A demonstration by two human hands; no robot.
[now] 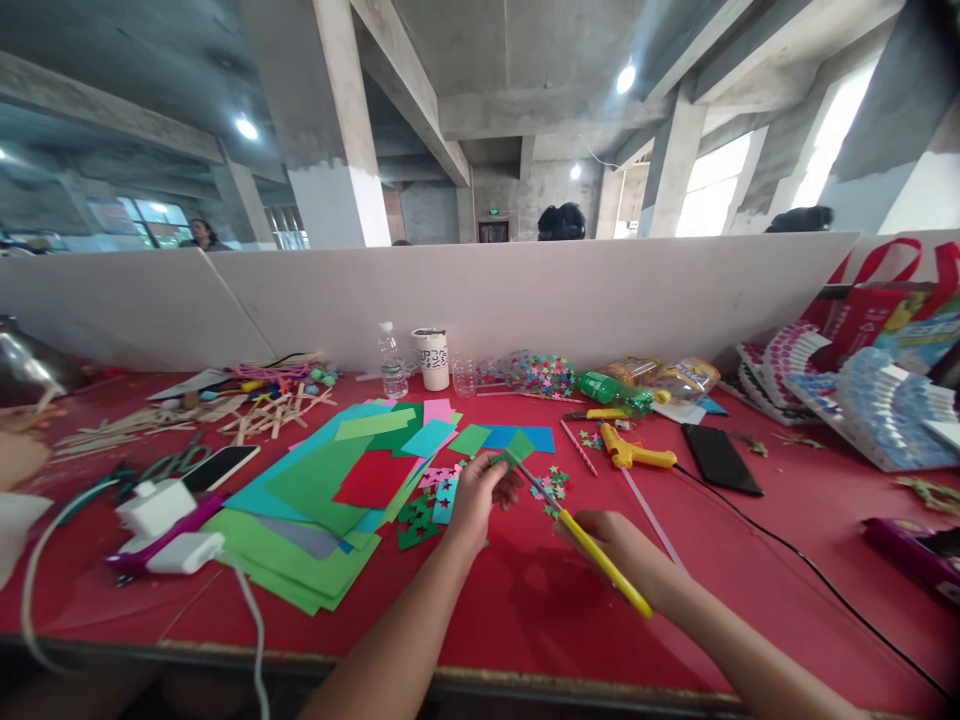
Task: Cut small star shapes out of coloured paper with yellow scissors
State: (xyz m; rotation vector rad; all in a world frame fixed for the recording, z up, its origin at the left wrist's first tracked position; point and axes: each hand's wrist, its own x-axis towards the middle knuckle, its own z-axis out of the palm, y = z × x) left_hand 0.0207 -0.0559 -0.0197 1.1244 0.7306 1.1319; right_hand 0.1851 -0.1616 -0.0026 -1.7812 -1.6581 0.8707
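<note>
My left hand (480, 492) pinches a small piece of green paper (519, 446) above the table. In my right hand (611, 545) is a yellow-handled tool (606, 562) with a slim grey metal front end; its exact kind is unclear. The metal end reaches the green paper, and my fingers are closed round the handle, partly hidden behind it. Beneath, small coloured paper stars (553, 484) lie scattered on the red table. Beside my left wrist lies green paper with star-shaped holes (420, 522), along with pink and blue punched pieces.
Coloured paper sheets (315, 490) spread to the left, near a phone (221, 468) and a power strip (169, 535). A yellow glue gun (637, 452), its cord trailing right, lies near a black phone (721, 458). Bottles (392, 362) stand before the white partition (480, 300). Another person's hand (22, 445) shows far left.
</note>
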